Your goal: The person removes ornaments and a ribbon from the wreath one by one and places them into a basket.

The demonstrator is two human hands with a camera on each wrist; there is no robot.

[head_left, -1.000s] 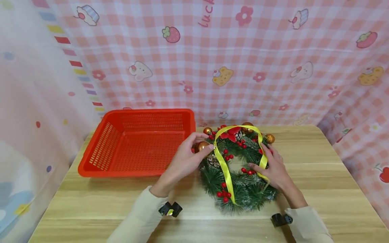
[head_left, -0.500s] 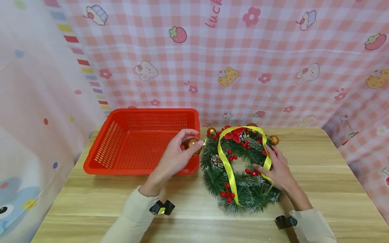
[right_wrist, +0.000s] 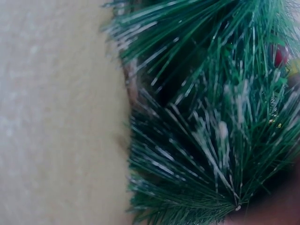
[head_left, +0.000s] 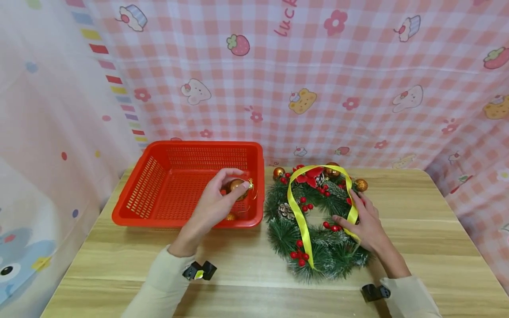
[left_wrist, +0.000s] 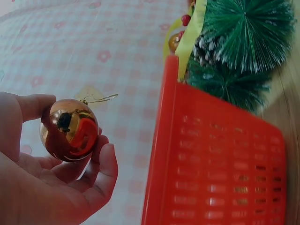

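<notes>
My left hand holds a shiny gold Christmas ball between thumb and fingers, over the right part of the red plastic basket. A gold cap and thin hanging loop stick out from the ball. To the right lies a green Christmas wreath with red berries, pinecones, a red flower and gold balls. A yellow ribbon arches over it. My right hand grips the wreath's right side, thumb toward the inner opening and fingers by the ribbon. Wreath needles fill most of the right wrist view.
Inside the basket, near its front right corner, lies another gold ball. Basket and wreath stand side by side on a wooden table. A pink checked cloth hangs right behind the table.
My left hand has taken the gold ball from the wreath's left side and carried it left over the basket. The right hand stays on the wreath. The head view has shifted slightly.
</notes>
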